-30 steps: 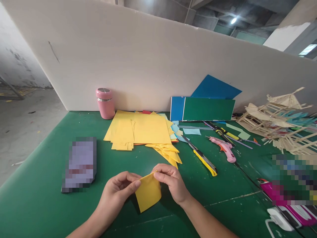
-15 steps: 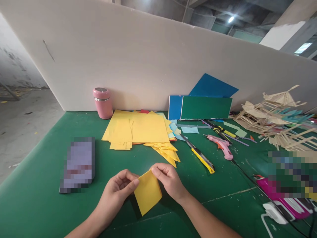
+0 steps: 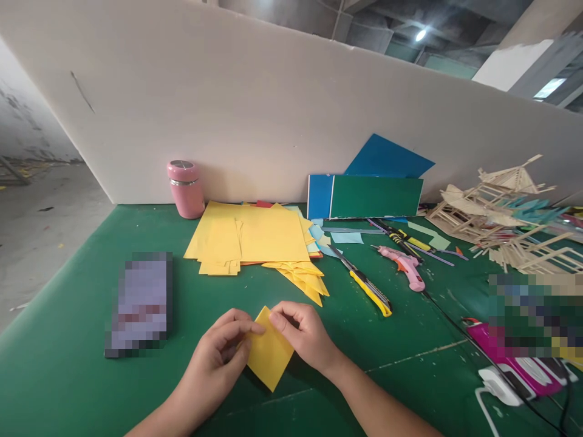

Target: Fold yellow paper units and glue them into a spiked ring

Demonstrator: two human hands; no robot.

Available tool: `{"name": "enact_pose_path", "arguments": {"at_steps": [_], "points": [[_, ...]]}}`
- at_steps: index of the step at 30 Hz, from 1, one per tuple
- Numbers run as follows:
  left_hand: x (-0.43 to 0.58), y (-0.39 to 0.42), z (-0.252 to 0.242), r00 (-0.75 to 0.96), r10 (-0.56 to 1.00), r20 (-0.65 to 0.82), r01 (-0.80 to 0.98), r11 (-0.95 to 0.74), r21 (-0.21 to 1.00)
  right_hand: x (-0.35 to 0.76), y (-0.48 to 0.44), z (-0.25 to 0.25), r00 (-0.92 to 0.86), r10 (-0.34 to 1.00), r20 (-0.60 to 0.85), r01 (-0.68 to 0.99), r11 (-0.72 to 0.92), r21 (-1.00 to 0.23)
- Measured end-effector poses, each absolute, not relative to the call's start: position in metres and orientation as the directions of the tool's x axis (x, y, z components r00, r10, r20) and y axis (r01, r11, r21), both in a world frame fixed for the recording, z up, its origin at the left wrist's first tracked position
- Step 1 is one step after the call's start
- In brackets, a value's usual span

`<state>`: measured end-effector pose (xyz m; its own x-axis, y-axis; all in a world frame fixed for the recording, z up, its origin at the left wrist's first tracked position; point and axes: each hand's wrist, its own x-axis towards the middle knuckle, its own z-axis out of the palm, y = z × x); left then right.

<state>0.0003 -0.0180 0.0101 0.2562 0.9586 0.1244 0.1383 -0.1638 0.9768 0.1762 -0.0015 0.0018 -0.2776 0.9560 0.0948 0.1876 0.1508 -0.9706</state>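
the yellow paper square (image 3: pixel 272 359) is held tilted in front of the body, over the near part of the green tabletop (image 3: pixel 191 328), one corner pointed down; whether that corner is touching the surface cannot be told. its upper right edge is pinched by the right hand (image 3: pixel 306 335), thumb laid on the face. the left edge is met by the left hand (image 3: pixel 223 351), fingers curled and the forefinger crossing the paper, though whether a firm grip is had there cannot be told (half the contact is hidden behind the knuckles). so the hands are apart, just the paper between them!

the danger now? slippage, most likely: if too little is pinched on the left, the sheet could be swung round under the right thumb. if the layers are not lined up, a crooked crease could be pressed in. and if both edges are tugged unevenly, a corner could be bent or torn.

farther off, the folded yellow pieces (image 3: pixel 304 280) could be scattered by a forward sweep of the knuckles, and the yellow-handled utility knife (image 3: pixel 371 293) or the pink hot glue gun (image 3: pixel 407 267) could be knocked by a careless reach to the right, its cable (image 3: pixel 449 309) easily snagged.
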Motion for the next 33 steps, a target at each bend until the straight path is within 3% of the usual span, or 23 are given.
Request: {"name": "enact_pose_path", "arguments": {"at_steps": [11,18,23,29,33], "points": [[0.003,-0.019,0.008,0.334,0.935,0.117,0.096,-0.157,0.983,0.174,-0.004,0.006,-0.370,0.921,0.125,0.148,0.191,-0.970],[0.004,-0.018,0.008,0.215,0.969,0.122,0.095,-0.145,0.985,0.174,-0.003,0.007,-0.376,0.923,0.084,0.145,0.148,-0.978],[0.002,-0.014,0.013,0.136,0.991,-0.020,-0.016,0.023,1.000,0.177,-0.003,0.008,-0.365,0.928,0.075,0.155,0.140,-0.978],[-0.013,-0.002,0.022,-0.090,0.955,-0.284,-0.224,0.258,0.940,0.184,-0.001,0.005,-0.367,0.930,0.014,0.157,0.077,-0.985],[-0.016,0.000,0.026,-0.064,0.925,-0.376,-0.309,0.339,0.888,0.182,-0.001,0.002,-0.245,0.959,0.142,0.163,0.186,-0.969]]}}
